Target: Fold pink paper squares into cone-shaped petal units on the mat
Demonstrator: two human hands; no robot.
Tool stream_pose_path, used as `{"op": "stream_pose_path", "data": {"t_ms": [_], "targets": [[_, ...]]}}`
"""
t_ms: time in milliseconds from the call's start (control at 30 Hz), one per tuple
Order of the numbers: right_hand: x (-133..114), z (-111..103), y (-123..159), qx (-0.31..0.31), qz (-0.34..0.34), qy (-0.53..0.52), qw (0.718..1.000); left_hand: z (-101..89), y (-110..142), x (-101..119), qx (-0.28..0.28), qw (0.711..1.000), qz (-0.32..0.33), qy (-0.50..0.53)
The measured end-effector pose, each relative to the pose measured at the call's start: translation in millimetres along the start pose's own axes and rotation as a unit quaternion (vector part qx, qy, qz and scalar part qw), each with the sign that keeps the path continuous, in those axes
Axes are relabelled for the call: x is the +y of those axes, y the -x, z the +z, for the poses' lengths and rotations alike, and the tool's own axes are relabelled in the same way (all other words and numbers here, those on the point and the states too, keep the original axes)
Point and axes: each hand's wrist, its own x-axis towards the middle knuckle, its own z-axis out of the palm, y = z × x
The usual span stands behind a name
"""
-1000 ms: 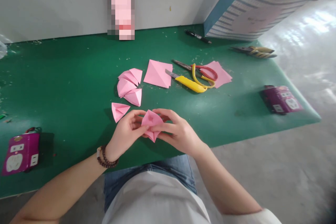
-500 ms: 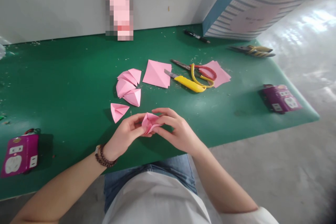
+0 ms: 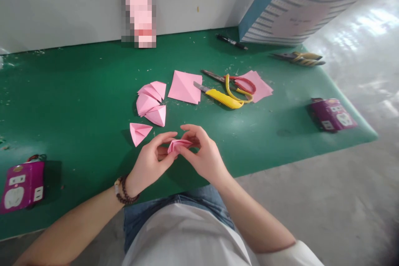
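Observation:
A small folded piece of pink paper [image 3: 178,146] is pinched flat between my left hand [image 3: 150,161] and my right hand [image 3: 202,152], with fingertips on both of its ends. Beads circle my left wrist. Just beyond my left hand lies a folded pink triangle [image 3: 139,133]. Farther up sits a loose heap of similar folded pink pieces [image 3: 149,104]. Next to it is a flat, creased pink paper square [image 3: 184,87]. Neither hand touches these.
On the green mat [image 3: 77,112] lie a yellow utility knife [image 3: 222,98], red-and-yellow scissors [image 3: 241,85] on a pink sheet [image 3: 260,86], a black marker [image 3: 231,41], yellow-handled pliers [image 3: 299,59], and purple socket packages [image 3: 331,115] [image 3: 22,187]. A striped paper bag [image 3: 289,8] stands behind.
The pink paper has been pressed into a flatter, narrower fold. Both hands have drawn slightly up and closer around it, and the view has shifted a little.

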Motion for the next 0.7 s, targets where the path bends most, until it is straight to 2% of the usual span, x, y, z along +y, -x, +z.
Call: {"op": "stream_pose_path", "data": {"t_ms": [133, 333, 500, 600, 700], "targets": [[-1.3, 2.0, -3.1, -0.012, 0.013, -0.029, 0.999, 0.7, 0.0, -2.5, 0.008, 0.999, 0.012, -0.034], [-0.5, 6.8, -5.4, -0.01, 0.039, -0.02, 0.999, 2.8, 0.0, -2.3, 0.044, 0.997, 0.027, -0.058], [-3.3, -4.7, -13.7, -0.033, 0.029, 0.017, 0.999, -0.2, 0.4, 4.3, -0.007, 1.0, 0.001, -0.013], [-10.8, -15.5, -19.7, -0.086, -0.007, 0.072, 0.994, -2.8, -1.0, 8.9, -0.019, 1.0, -0.016, 0.002], [-18.4, -19.5, -21.9, -0.163, -0.054, 0.136, 0.976, -3.7, -3.1, 9.4, -0.007, 0.999, -0.035, -0.029]]}}
